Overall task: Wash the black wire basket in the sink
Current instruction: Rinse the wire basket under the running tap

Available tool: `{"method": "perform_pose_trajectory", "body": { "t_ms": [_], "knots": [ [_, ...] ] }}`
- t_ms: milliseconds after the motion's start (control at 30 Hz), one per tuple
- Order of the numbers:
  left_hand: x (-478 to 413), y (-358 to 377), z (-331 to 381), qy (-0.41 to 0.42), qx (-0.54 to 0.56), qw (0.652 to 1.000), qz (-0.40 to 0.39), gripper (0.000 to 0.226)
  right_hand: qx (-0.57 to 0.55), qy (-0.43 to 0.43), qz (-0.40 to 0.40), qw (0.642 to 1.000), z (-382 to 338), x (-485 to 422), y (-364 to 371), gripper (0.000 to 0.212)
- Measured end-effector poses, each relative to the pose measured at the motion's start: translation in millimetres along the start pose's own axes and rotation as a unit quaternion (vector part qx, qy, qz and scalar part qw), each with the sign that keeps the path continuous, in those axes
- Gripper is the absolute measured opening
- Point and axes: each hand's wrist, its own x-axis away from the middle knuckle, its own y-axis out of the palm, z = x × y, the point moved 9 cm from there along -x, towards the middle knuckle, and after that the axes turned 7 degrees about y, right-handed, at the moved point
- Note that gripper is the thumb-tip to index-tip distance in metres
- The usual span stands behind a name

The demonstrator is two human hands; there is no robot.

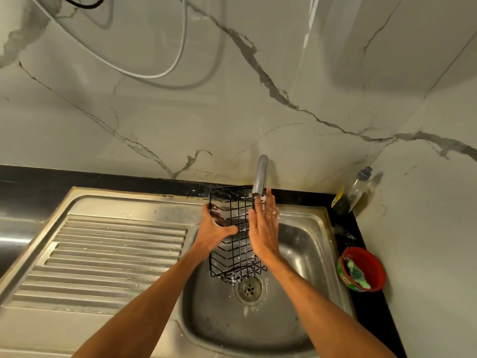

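Basket (233, 236) between hands (214, 232) (264, 233), perhaps beneath tap (260, 174)

This is a kitchen in a home. There is a shiny metal sink (317, 254) with a round drain hole (249, 289) at the bottom. Next to it is a bumpy metal board (116, 254) where wet dishes can drip dry. A silver tap (260, 174) sticks out over the sink. The sink sits in a black counter (103, 177). The wall (154, 112) has big white tiles with grey lines like marble. In the corner stand a soap bottle (360, 188) and a red tub (374, 262) with a green scrub pad (357, 275) inside.
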Motion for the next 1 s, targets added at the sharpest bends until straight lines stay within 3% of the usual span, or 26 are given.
{"method": "perform_pose_trajectory", "body": {
  "t_ms": [133,300,433,467,567,700,833,933,1000],
  "knots": [
    [2.7,0.8,3.7,0.055,-0.061,0.997,-0.007,0.091,-0.108,0.088,0.021,0.990,0.9,3.1,-3.2,0.058],
    [3.4,4.1,12.7,0.119,-0.093,0.988,-0.017,0.103,-0.117,0.060,0.101,0.986,0.1,-8.9,-34.8,0.044],
    [4.9,13.2,20.3,0.158,-0.111,0.981,-0.019,0.101,0.000,-0.096,0.026,0.995,-44.4,-3.2,-29.1,0.053],
    [5.7,13.5,19.2,0.152,-0.108,0.982,-0.015,0.099,0.009,-0.087,0.014,0.996,-37.4,-10.3,-29.1,0.053],
    [4.6,11.4,15.7,0.146,-0.095,0.985,-0.013,0.102,-0.018,0.054,0.008,0.998,1.6,-29.1,-37.0,0.052],
    [2.6,5.0,20.5,0.166,-0.083,0.983,0.004,0.109,0.021,-0.085,0.018,0.996,-31.4,-9.3,-34.8,0.051],
    [-1.6,3.7,22.1,0.169,-0.089,0.982,0.010,0.105,-0.003,-0.062,0.030,0.998,-35.0,-14.5,-44.4,0.049],
    [-6.3,6.7,24.9,0.174,-0.103,0.979,0.001,0.101,0.071,-0.197,-0.035,0.977,-72.5,3.5,-25.9,0.048],
    [-5.7,4.8,22.1,0.165,-0.098,0.982,0.002,0.102,0.067,-0.201,-0.030,0.977,-71.3,0.1,-25.6,0.046]
  ]
}}
